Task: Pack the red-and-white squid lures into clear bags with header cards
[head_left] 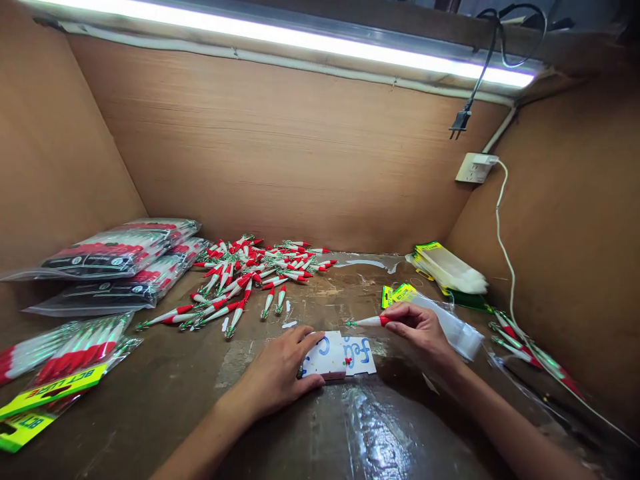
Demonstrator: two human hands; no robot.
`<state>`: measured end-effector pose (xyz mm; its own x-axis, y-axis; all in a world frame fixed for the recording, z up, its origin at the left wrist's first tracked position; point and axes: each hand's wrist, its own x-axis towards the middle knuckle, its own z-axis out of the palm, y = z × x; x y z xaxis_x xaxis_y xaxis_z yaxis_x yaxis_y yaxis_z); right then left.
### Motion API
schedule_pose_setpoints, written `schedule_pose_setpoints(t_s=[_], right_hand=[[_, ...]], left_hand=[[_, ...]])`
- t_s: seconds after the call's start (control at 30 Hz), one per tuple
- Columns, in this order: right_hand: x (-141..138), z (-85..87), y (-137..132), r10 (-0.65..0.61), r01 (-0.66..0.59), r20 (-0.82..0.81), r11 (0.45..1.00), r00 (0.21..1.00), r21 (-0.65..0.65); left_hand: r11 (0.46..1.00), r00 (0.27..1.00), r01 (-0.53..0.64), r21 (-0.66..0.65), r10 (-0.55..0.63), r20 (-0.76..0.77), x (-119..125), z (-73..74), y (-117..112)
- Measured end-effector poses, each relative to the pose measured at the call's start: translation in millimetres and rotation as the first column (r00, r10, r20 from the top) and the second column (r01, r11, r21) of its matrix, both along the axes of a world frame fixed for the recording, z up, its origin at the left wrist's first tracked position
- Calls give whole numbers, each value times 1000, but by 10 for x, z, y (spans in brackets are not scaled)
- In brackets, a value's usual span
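My left hand (287, 363) rests on the table, fingers and thumb around the left end of a small white cardboard box (325, 357) with blue handwriting. A flap with more blue letters sticks out at the box's right side. Between the thumb and fingertips of my right hand (420, 330) is a red-and-white fishing lure (370, 321), pinched at its red end. Its green hooked tip points left, above the flap and apart from the box. Beyond my left hand lies a loose pile of similar lures (260, 263).
Filled plastic bags (110, 257) are stacked at left, with packaged lures (75, 363) in front. On the right lie clear yellow-topped sleeves (450, 267), more sleeves (463, 333) by my right hand, and lures (530, 353) along the wall. A plug (461, 122) hangs from above.
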<state>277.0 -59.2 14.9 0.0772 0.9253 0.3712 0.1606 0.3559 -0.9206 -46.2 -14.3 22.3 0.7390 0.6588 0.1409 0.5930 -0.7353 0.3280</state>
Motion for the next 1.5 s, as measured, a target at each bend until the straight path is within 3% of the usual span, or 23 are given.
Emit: schedule_pose_setpoints(t_s=[0.17, 0.27, 0.37, 0.5, 0.63, 0.73, 0.83, 1.0, 1.1, 1.2, 1.37, 1.5], right_hand=[[-122, 45, -97, -80, 76, 51, 995, 996, 69], [-259, 100, -186, -124, 110, 105, 986, 987, 125], [-428, 129, -275, -105, 73, 185, 983, 977, 171], [-621, 84, -358, -73, -18, 319, 962, 945, 272], [-714, -11, -393, -14, -162, 454, 924, 891, 346], [-734, -61, -409, -12, -200, 511, 912, 859, 359], [-728, -69, -421, -51, -161, 500, 914, 864, 372], [-630, -10, -376, -131, -3, 384, 944, 914, 329], [-484, 30, -298, -159, 65, 324, 957, 933, 283], [-277, 52, -196, -164, 112, 309, 978, 937, 178], [-8, -35, -37, -4, 55, 331, 988, 944, -146], [-124, -182, -1, 86, 2, 367, 972, 926, -233]], left_hand=[[1000, 999, -7, 29, 5, 47, 9, -22, 9], [988, 974, -107, 108, 83, 212, 65, 33, -35], [963, 904, -192, 188, 99, 417, 155, 114, -139], [957, 876, -115, 267, -29, 481, 268, 164, -292], [975, 896, -36, 221, -66, 439, 316, 147, -341], [981, 902, -4, 194, -80, 424, 312, 140, -337], [973, 867, -26, 229, -92, 490, 288, 160, -340], [944, 791, -219, 245, 25, 611, 142, 233, -255], [921, 843, -326, 211, 182, 506, -3, 261, -100], [922, 916, -363, 137, 325, 236, -103, 234, 38], [973, 974, -226, 41, 226, -10, -70, 61, 18], [985, 985, -170, -14, 169, -42, 10, -23, -58]])
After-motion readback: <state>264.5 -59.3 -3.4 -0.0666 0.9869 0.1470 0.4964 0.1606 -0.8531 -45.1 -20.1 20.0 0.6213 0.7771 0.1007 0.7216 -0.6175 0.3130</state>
